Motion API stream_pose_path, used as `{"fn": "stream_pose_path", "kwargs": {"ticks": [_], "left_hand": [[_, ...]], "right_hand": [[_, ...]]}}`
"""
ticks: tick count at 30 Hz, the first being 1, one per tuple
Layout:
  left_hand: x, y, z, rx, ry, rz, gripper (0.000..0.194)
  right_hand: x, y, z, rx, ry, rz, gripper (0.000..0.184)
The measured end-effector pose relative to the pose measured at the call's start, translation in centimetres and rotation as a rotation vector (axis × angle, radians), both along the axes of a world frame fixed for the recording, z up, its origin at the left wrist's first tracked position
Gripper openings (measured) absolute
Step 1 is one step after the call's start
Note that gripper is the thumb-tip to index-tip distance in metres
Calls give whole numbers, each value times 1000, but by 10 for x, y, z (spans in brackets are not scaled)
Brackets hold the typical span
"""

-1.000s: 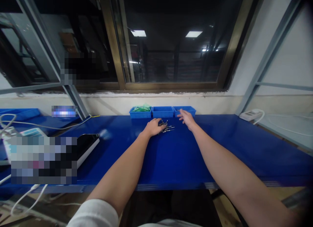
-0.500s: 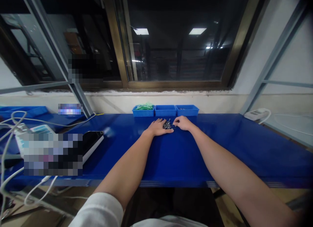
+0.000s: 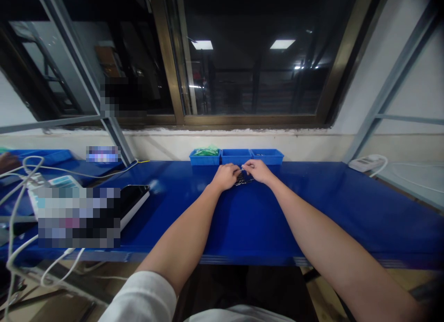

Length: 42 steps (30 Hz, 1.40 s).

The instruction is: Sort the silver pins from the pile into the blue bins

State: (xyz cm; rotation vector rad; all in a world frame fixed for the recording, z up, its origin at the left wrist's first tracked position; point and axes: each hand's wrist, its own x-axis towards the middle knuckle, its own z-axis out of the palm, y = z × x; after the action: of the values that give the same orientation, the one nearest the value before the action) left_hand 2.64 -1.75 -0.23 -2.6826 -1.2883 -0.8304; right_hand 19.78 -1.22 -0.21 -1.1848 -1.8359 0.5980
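Observation:
A small heap of thin, shiny metal pieces (image 3: 244, 179) lies on the blue table between my hands; their exact kind is too small to tell. My right hand (image 3: 258, 170) is closed in a pinch above the heap, and a small metal piece (image 3: 242, 169) shows at its fingertips. Facing it, my left hand (image 3: 226, 176) has its fingers curled together at the heap's left side. The fingertips of both hands are close together. Whatever the left fingers hold is hidden.
Along the wall stand three blue bins: one with green packets (image 3: 206, 151), a middle bin (image 3: 237, 156), and one with a few metal bits (image 3: 267, 157). A dark-screened device (image 3: 133, 195) and white cables (image 3: 15, 220) are left. A power strip (image 3: 367, 163) lies right. Another person's hand (image 3: 9, 162) shows far left.
My left hand has gone from lying flat with fingers spread to curled, beside my right fingertips. My right hand has shifted slightly left, still pinching. Another person's hand has appeared at far left.

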Motion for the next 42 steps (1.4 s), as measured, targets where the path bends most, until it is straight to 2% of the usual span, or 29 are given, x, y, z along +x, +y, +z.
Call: {"fn": "stream_pose_path", "kwargs": {"ticks": [5,9,12,16,19,24,28,31,33,35,38,42], "left_hand": [[-1,-1,0,0,10,41,27],[-2,0,-1,-13,13,37,27],[-4,3,-3,-8,-30,55,29],[-8,7,-4,-16,-78,167,27],[-11,9,-3,-8,-59,227,26],[-13,9,-1,14,-55,281,24],[-13,12,-4,-20,-90,261,23],[-13,14,-8,-125,-72,222,44],[-12,14,-11,-203,-46,189,64],[-11,12,-12,-267,-16,165,75],[-11,8,-13,-332,57,136,84],[-9,6,-14,-367,162,110,91]], "right_hand": [[3,-3,1,-142,252,63,24],[6,-3,2,-211,379,79,30],[10,-1,1,-247,398,50,38],[18,4,-1,-319,363,-42,51],[25,9,-2,-289,380,-153,58],[39,16,2,-149,491,-303,63],[45,16,6,-181,626,-209,63],[45,15,6,-230,660,-181,66],[42,14,3,-233,579,-211,64],[37,12,1,-193,393,-223,52],[30,7,-2,-120,27,-140,26],[23,0,-1,-133,-260,-49,13]]}}
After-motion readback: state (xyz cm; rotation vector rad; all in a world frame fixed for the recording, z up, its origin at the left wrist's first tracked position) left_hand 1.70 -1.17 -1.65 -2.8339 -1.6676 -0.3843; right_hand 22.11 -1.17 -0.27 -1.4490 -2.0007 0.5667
